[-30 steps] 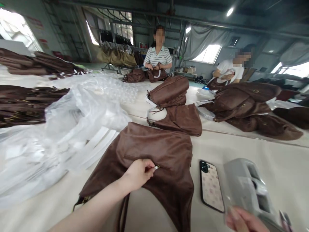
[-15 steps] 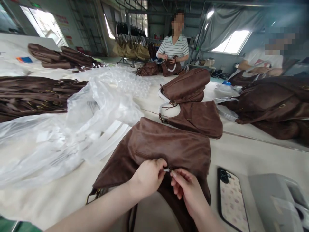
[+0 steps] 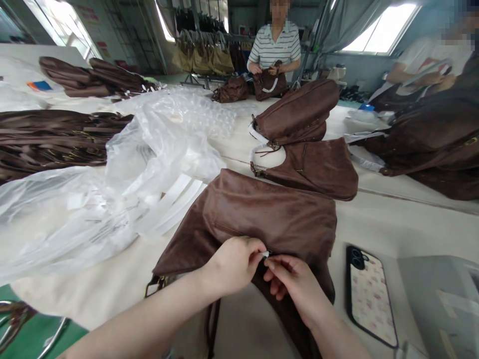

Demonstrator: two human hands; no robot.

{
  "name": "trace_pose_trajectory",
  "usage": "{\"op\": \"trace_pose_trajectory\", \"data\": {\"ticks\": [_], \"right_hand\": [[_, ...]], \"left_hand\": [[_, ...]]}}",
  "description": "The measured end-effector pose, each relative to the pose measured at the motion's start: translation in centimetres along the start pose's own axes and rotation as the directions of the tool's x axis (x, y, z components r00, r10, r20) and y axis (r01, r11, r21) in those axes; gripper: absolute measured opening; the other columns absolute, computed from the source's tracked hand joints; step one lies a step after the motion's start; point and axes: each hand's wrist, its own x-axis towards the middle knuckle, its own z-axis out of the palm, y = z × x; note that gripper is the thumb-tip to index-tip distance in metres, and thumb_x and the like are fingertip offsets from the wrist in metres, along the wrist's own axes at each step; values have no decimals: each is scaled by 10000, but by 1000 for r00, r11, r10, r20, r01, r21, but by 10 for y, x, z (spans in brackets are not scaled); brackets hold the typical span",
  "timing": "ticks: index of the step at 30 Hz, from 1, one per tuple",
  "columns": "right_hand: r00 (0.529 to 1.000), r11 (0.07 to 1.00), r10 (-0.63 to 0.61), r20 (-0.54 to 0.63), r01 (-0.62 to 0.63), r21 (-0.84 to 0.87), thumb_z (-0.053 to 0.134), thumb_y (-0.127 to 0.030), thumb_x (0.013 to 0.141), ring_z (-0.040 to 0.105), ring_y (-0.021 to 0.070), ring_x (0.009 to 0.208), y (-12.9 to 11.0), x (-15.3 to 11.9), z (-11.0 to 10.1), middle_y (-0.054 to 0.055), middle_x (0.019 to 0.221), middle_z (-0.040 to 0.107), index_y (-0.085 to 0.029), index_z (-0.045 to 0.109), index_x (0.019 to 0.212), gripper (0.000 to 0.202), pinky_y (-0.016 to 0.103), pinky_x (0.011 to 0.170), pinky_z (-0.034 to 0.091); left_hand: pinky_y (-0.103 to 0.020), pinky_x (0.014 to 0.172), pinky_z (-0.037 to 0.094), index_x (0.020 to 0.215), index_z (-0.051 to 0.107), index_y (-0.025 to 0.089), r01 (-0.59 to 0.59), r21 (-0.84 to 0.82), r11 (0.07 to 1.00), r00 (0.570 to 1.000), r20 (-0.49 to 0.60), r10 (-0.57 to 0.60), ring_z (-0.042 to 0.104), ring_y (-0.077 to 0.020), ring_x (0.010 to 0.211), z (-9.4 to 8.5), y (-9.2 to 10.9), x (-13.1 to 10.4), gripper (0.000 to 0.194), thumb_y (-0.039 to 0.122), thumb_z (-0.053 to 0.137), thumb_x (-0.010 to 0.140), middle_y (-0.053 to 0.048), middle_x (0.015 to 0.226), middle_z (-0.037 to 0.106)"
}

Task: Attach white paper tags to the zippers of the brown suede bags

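Observation:
A brown leather bag lies on the pale table in front of me, its strap side towards me. My left hand pinches a small white piece at the bag's near edge. Close beside it on the right, my right hand has thumb and forefinger pressed together at the same spot, with its other fingers curled. What those fingertips hold is too small to make out. A metal buckle shows at the bag's left corner.
Clear plastic wrap and white strips lie left, with stacked brown straps beyond. More brown bags lie ahead and right. A phone and a grey device are at right. Two people stand across the table.
The view has tilted down and shifted, so the table's contents sit higher in the picture. My hands stay at the same place on the bag, fingertips slightly closer together.

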Motion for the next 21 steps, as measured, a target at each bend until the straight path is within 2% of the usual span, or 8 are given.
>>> {"op": "trace_pose_trajectory", "data": {"ticks": [2,4,6,8,12,16,19,21], "right_hand": [[1000,1000,14,19,-14,-9,643,-477,749,565,92,497,2,-2,0,27,704,660,-148,664,838,341,181,424,421],[1000,1000,2,15,-2,-20,644,-494,740,569,96,504,3,-2,2,29,712,656,-149,662,823,356,186,426,428],[999,999,-34,4,34,-21,639,-504,736,563,96,495,4,0,4,30,707,652,-149,655,785,359,186,415,426],[997,997,-72,-5,72,-15,625,-506,745,558,95,487,4,1,6,32,704,655,-150,648,759,357,187,410,425],[997,997,-73,-37,72,-23,601,-483,750,539,94,441,3,1,7,17,612,634,-153,628,689,337,188,391,406],[990,999,-38,-132,37,-14,612,-352,700,408,57,345,0,1,8,-40,478,531,-166,556,581,227,169,321,257],[990,988,-18,-139,38,148,607,-287,672,302,33,330,1,0,8,-77,413,403,-168,505,535,207,175,328,142],[996,951,-5,-92,33,309,624,-287,669,304,30,349,3,0,7,-72,447,413,-162,511,559,201,182,342,124]], "left_hand": [[-223,634,476,904,641,191,98,-222,970,992,102,-77,622,-134,694,0,-5,2,195,171,457,842,-4,764,664],[-214,593,484,916,637,164,218,-388,896,969,195,-151,609,-123,636,2,-6,3,190,189,469,832,-2,721,649],[-215,593,494,896,626,141,276,-488,828,957,217,-190,604,-119,627,5,-4,4,177,198,473,828,-5,700,639],[-215,615,497,868,621,137,253,-522,815,966,177,-187,611,-120,649,8,1,2,165,199,474,829,-11,707,643],[-207,620,469,846,637,175,111,-382,917,994,32,-107,613,-121,669,11,14,-6,192,184,445,846,-5,741,658],[-218,626,441,809,631,193,10,-151,988,996,-90,-24,611,-137,708,12,21,-11,200,139,440,836,-8,761,662],[-242,647,441,852,628,198,-4,-37,999,992,-126,0,617,-155,724,16,21,-11,197,129,445,832,-16,784,666],[-269,693,447,900,622,204,-13,28,1000,989,-144,17,624,-172,761,19,21,-12,210,135,430,849,-25,825,672]]}}
